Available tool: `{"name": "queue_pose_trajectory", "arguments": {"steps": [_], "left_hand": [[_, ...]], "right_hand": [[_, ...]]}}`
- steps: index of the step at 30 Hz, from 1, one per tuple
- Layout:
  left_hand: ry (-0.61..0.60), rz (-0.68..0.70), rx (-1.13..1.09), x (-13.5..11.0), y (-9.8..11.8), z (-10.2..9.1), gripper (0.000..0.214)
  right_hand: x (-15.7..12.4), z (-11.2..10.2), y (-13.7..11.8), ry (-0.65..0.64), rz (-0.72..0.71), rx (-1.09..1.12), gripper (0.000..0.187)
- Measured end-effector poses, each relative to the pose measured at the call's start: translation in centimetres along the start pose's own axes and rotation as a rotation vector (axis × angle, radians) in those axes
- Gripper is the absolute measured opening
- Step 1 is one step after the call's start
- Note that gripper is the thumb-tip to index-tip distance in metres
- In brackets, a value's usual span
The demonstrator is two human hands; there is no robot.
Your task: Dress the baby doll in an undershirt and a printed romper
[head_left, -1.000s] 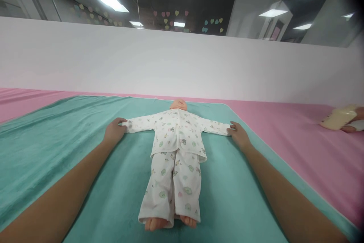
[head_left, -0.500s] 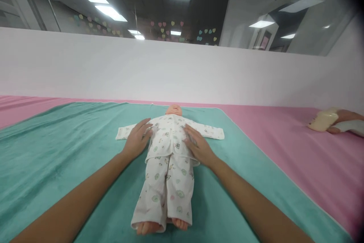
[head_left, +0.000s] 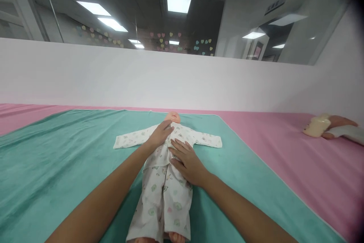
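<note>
My right hand (head_left: 186, 161) lies flat, fingers spread, palm down on the belly of the doll (head_left: 174, 117), just where the printed pyjama top (head_left: 204, 139) meets the trousers (head_left: 162, 197). My left hand (head_left: 160, 134) rests higher, on the chest, fingers stretched out together and pointing at the collar; nothing pinched as far as I can see, though the fingertips cover the neck opening. The doll lies on its back, sleeves out to both sides, in the middle of a teal towel (head_left: 57, 159) spread over a pink sheet (head_left: 284, 148). The left hand hides part of the doll's head, and the feet are cut off at the bottom edge. The print on the clothes is too small to make out. Far right, another person's hand (head_left: 339, 122) is on a cream object (head_left: 315, 127); I can't tell what it is. Behind are a white partition (head_left: 113, 76), heart stickers (head_left: 170, 38) on glass, and a wall sign (head_left: 273, 6) whose writing is unreadable.
</note>
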State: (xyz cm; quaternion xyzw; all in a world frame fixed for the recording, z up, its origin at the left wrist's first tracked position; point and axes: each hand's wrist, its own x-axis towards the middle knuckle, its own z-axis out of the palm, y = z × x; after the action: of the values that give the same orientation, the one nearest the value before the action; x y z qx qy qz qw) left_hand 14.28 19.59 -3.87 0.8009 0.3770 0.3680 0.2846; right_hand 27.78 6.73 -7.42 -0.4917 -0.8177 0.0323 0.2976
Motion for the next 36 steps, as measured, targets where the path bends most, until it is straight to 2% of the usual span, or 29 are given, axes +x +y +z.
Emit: {"name": "queue_pose_trajectory", "arguments": {"steps": [6,8,11,14,20,29,36], "left_hand": [[0.043,0.058,0.134,0.1,-1.7,0.4,0.04],[0.055,0.133,0.207,-0.1,-2.0,0.3,0.038],[0.038,0.248,0.349,-0.2,-2.1,0.2,0.038],[-0.005,0.246,0.43,-0.1,-1.9,0.0,0.039],[-0.015,0.19,0.372,0.1,-2.1,-0.2,0.035],[-0.01,0.135,0.228,-0.3,-3.2,0.0,0.049],[-0.046,0.224,0.203,-1.0,-3.1,-0.1,0.047]], "right_hand": [[0.1,0.1,0.0,-0.002,0.003,0.008,0.041],[0.1,0.1,0.1,0.003,0.0,0.012,0.041],[0.2,0.1,0.1,0.007,-0.007,0.014,0.04],[0.2,0.2,0.1,0.011,-0.006,0.017,0.04],[0.1,0.3,0.1,0.013,0.005,0.016,0.039],[-0.1,-0.1,0.7,0.048,-0.047,0.052,0.037],[-0.6,0.4,1.9,0.172,-0.092,0.046,0.034]]}}
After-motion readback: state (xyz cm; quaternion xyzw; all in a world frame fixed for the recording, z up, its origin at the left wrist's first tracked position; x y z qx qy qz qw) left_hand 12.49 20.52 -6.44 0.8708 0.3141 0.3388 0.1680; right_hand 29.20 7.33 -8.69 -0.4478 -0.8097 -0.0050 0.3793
